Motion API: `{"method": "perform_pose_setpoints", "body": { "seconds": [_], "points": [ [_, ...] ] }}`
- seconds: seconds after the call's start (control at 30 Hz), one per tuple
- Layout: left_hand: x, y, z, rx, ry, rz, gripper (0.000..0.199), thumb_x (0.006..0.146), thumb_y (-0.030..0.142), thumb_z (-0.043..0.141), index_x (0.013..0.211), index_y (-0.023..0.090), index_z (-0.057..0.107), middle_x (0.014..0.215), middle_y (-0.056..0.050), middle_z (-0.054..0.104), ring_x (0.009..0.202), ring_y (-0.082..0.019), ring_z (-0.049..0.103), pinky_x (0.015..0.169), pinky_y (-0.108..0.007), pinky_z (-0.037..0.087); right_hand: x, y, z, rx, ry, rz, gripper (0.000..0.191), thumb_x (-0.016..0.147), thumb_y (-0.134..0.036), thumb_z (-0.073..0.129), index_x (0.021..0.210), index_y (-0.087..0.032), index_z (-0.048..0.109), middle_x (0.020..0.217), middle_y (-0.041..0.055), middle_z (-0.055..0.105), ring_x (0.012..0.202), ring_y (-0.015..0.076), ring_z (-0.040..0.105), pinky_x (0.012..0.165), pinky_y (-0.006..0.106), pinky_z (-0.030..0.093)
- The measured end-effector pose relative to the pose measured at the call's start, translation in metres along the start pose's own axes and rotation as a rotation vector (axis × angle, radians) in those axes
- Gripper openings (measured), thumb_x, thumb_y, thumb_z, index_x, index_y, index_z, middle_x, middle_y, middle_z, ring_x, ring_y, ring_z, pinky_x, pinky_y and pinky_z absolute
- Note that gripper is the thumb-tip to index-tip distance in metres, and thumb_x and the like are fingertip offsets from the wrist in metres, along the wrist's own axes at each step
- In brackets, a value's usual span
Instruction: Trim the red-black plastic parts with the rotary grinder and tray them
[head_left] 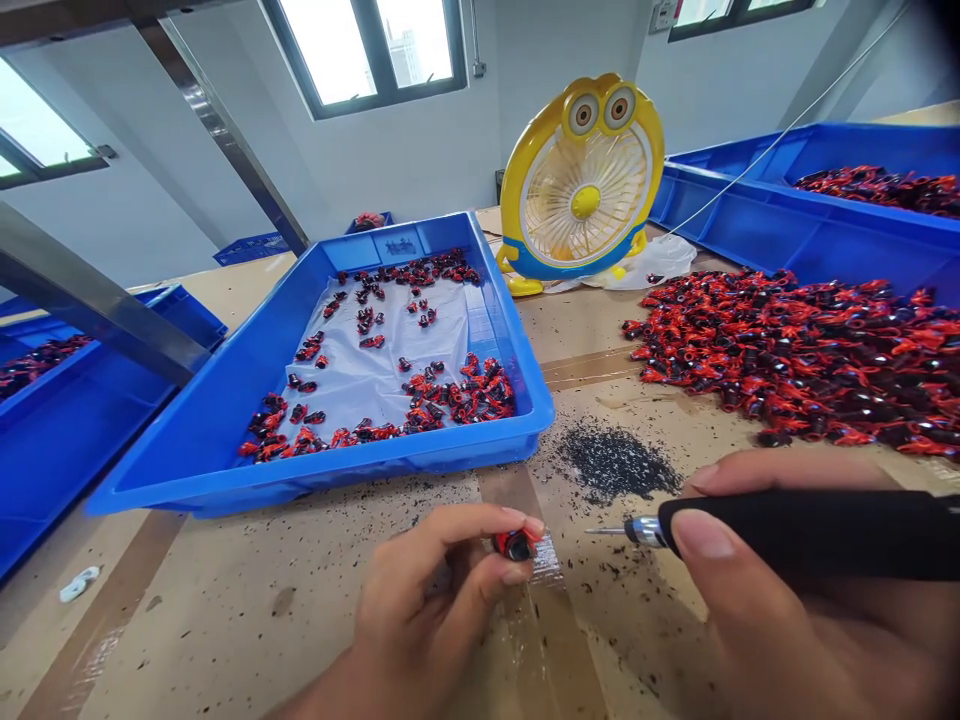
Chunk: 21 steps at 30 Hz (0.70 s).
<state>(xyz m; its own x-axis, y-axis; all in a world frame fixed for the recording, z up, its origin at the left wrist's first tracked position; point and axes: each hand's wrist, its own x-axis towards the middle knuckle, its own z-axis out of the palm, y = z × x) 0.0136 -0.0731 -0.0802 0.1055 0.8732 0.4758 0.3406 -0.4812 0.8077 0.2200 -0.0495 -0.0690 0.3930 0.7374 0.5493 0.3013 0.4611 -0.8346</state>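
Observation:
Pinched between the thumb and fingertips of my left hand [442, 580] is a small red and black plastic part [517, 545], its round dark end facing me. My right hand [780, 610] is wrapped round a black rotary tool [795, 535] with a silver collar and a thin pointed bit [606, 531]. The bit points left toward the part, with a gap between them. Behind my left hand stands a shallow blue tray [322, 485] lined with a white sheet, where many similar parts lie scattered.
A large heap of red and black parts [795, 350] covers the right side. Black shavings [619, 460] are piled behind the tool bit. A yellow fan [585, 190] stands at the back. More blue trays [739, 215] are at both sides, and a metal post [217, 125] rises at left.

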Motion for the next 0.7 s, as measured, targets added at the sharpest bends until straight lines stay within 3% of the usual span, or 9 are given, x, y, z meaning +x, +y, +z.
{"method": "perform_pose_setpoints", "body": {
  "seconds": [0.1, 0.17, 0.3, 0.5, 0.7],
  "points": [
    [-0.004, -0.001, -0.001, -0.042, -0.026, -0.044, 0.026, 0.107, 0.019, 0.075, 0.126, 0.036, 0.073, 0.109, 0.005, 0.091, 0.067, -0.006, 0.082, 0.067, -0.008, 0.065, 0.0, 0.0, -0.002, 0.046, 0.015, 0.028, 0.018, 0.089, -0.038, 0.087, 0.089, -0.025, 0.075, 0.078, 0.0005, 0.069, 0.064, 0.0113, 0.06, 0.045, 0.017, 0.046],
    [-0.006, -0.002, -0.002, -0.076, -0.051, -0.073, 0.029, 0.107, 0.019, 0.075, 0.129, 0.038, 0.073, 0.112, 0.005, 0.091, 0.079, -0.008, 0.086, 0.076, -0.009, 0.066, -0.001, 0.002, -0.003, 0.119, 0.002, 0.065, 0.019, 0.089, -0.039, 0.088, 0.091, -0.025, 0.076, 0.085, 0.0013, 0.072, 0.068, 0.013, 0.066, 0.05, 0.018, 0.053],
    [-0.007, -0.002, -0.004, -0.122, -0.095, -0.101, 0.032, 0.11, 0.02, 0.072, 0.135, 0.04, 0.072, 0.117, 0.005, 0.09, 0.098, -0.011, 0.087, 0.092, -0.014, 0.067, -0.006, 0.003, -0.002, 0.215, -0.025, 0.075, 0.017, 0.092, -0.038, 0.086, 0.098, -0.025, 0.076, 0.077, 0.0, 0.072, 0.059, 0.0155, 0.068, 0.037, 0.02, 0.048],
    [-0.006, -0.003, -0.004, -0.124, -0.14, -0.106, 0.031, 0.112, 0.026, 0.069, 0.137, 0.043, 0.072, 0.117, 0.006, 0.09, 0.084, -0.009, 0.085, 0.07, -0.01, 0.064, -0.014, -0.006, 0.001, 0.248, 0.021, 0.068, 0.015, 0.09, -0.038, 0.087, 0.096, -0.028, 0.079, 0.078, 0.0007, 0.076, 0.067, 0.0166, 0.072, 0.059, 0.025, 0.06],
    [-0.002, -0.002, -0.005, -0.067, -0.138, -0.052, 0.026, 0.111, 0.028, 0.07, 0.134, 0.039, 0.075, 0.114, 0.003, 0.091, 0.091, -0.014, 0.088, 0.085, -0.017, 0.069, -0.013, -0.007, -0.001, 0.195, -0.038, 0.045, 0.013, 0.09, -0.033, 0.085, 0.101, -0.029, 0.078, 0.069, -0.0004, 0.074, 0.061, 0.0203, 0.074, 0.04, 0.026, 0.053]
  ]
}}
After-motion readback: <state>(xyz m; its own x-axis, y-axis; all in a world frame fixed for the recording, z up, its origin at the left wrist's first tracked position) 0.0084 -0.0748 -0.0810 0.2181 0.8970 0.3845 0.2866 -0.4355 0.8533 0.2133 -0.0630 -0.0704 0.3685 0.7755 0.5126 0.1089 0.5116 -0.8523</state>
